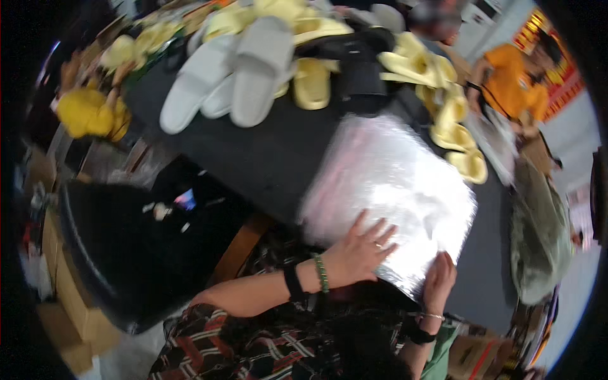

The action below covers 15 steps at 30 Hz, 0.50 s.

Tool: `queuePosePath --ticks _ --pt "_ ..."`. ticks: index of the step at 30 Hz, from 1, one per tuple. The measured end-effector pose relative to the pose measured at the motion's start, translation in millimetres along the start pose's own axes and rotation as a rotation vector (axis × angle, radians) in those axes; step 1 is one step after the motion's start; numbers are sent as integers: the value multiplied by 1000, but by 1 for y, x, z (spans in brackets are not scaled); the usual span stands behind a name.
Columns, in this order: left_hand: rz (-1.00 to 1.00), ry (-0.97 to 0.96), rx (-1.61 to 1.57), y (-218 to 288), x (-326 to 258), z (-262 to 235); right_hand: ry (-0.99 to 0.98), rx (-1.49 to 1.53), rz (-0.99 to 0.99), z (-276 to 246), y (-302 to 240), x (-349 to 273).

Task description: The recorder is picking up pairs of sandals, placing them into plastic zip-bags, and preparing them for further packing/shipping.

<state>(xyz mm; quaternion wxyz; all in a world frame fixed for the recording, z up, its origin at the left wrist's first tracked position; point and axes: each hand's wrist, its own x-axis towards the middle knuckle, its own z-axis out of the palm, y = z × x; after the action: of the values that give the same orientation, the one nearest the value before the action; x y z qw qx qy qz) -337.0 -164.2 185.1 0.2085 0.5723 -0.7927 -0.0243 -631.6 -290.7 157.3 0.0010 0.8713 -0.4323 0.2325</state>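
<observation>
A shiny, clear plastic stack (pixel 399 171), looking like flat bags, lies on the dark table with a pinkish tint along its left side. Glare and blur hide its separate layers. My left hand (pixel 362 252) rests palm down on its near part, fingers spread; a ring, a green bead bracelet and a black wristband show on that arm. At the near right corner my right hand (pixel 439 278) has its fingers curled together on the plastic's edge. A thin bracelet and a black band circle that wrist.
Grey slides (pixel 263 73), yellow slippers (pixel 311 85) and black slippers (pixel 362 73) crowd the table's (pixel 253 158) far side. A black chair (pixel 120 253) stands left. One person in yellow (pixel 88 114) is far left, another in orange (pixel 510 76) far right. Cardboard boxes (pixel 478 358) sit low right.
</observation>
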Motion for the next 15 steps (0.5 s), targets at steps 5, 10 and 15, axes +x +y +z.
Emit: queuePosePath --ticks 5,10,15 --pt "28 -66 2 -3 13 11 -15 16 143 -21 -2 -3" --pt "34 -57 8 -12 18 5 -35 -17 213 -24 -12 -5" --pt "51 -85 -29 -16 21 5 -29 4 239 -29 -16 -14"
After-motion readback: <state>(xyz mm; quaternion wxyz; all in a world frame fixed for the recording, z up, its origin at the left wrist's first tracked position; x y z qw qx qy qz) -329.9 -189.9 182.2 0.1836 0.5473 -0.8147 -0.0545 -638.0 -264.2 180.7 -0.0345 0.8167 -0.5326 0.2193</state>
